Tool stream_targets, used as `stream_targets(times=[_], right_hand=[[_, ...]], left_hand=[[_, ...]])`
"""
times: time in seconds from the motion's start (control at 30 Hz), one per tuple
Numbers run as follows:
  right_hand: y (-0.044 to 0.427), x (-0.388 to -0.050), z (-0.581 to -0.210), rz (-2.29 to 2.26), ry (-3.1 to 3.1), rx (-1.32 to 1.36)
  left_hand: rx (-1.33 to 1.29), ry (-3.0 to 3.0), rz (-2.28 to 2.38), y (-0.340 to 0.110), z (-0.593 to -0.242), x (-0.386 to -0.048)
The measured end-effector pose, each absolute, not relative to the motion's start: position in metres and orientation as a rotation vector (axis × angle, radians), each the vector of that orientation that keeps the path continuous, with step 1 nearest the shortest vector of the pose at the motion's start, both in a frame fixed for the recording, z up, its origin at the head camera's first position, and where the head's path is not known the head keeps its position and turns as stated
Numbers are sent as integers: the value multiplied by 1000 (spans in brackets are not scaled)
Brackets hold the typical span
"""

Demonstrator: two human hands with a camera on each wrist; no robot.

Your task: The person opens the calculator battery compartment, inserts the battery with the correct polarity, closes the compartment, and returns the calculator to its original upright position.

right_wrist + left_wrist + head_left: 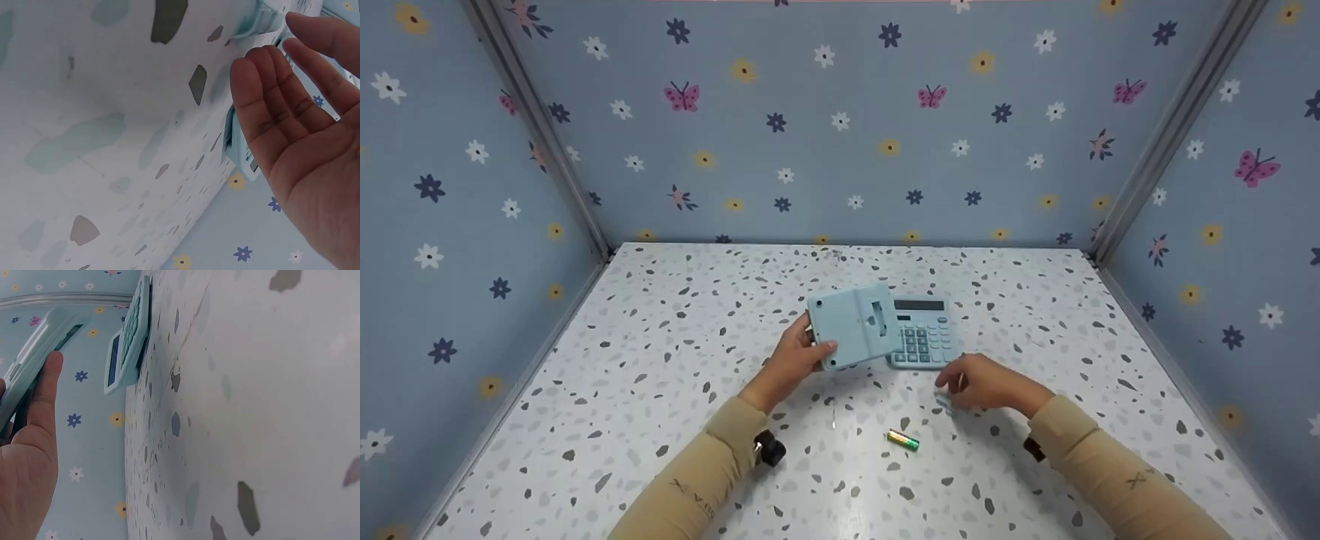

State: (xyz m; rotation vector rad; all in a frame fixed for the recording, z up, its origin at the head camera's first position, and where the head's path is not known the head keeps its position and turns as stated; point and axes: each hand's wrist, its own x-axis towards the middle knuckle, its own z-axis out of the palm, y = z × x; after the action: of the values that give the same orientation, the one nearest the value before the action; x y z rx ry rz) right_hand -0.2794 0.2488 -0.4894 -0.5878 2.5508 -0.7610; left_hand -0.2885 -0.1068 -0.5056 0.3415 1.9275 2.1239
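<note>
My left hand point(793, 351) grips a light-blue calculator point(847, 330) by its left edge, thumb on the back and fingers beneath. Its back faces up, with an uncovered battery slot point(879, 319). Partly behind it, a second light-blue calculator point(934, 334) lies keys-up on the table. My right hand point(982, 381) hovers low over the table at that calculator's near right corner. Just under its fingertips lies a small light-blue plastic piece point(943, 403), seen also in the right wrist view. The fingers are loosely bent, thumb apart, with nothing visible between them.
A green-and-gold battery point(903, 440) lies on the speckled white table point(697, 300), nearer than both hands. Flower-patterned panels point(840, 135) stand at the back and both sides, with metal posts at the back corners.
</note>
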Motion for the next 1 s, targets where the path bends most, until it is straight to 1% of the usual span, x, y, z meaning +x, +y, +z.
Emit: stream_targets(times=[0.2,0.63,1.0], right_hand=[[243,-279,-484,-782,2551,-557],[230,-273,-483,-813,2563,-659],[215,-262,-483,-813,2543,-754]], left_hand=[[317,1935,2117,-108,-504,-290],[327,1950,2105,-109,-503,-288],[351,1958,2108,-109,-506,-290]])
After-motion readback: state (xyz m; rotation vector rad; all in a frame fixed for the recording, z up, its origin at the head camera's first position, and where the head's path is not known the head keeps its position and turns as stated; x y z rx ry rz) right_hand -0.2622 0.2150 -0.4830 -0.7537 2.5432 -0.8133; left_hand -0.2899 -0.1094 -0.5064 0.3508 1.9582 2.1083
